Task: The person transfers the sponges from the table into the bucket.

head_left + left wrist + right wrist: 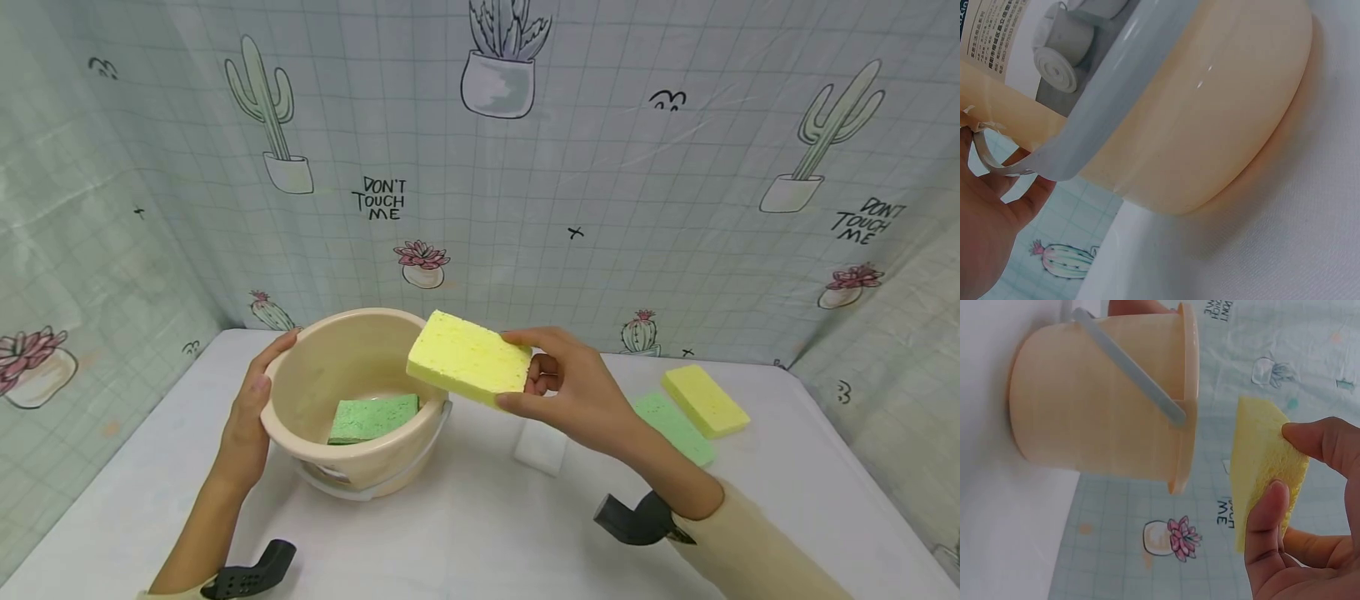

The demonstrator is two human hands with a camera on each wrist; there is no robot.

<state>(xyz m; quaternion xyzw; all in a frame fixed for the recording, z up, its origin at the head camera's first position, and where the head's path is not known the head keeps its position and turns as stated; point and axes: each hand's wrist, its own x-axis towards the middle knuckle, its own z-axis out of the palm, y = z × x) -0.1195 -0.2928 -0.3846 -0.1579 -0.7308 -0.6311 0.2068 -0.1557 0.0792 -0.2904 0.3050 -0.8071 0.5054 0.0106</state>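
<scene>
A cream plastic bucket (427,446) stands upright at the left of the table, a green sponge (372,418) lying inside it. My left hand (247,408) holds the bucket's left side at the rim; the left wrist view shows that hand (988,219) beside the grey carrying handle (1122,100). Between thumb and fingers, my right hand (573,387) pinches a thick yellow sponge (468,354) by its right end. This sponge is raised above the table, tilted, just right of the bucket's rim. The right wrist view has the sponge (1260,456) apart from the bucket (1097,400).
Another yellow sponge (705,400) and a green sponge (673,427) lie side by side on the table's right. A small white piece (540,447) lies below my right hand. Cloth printed with cacti (487,208) hangs behind and at both sides of the white table (480,542).
</scene>
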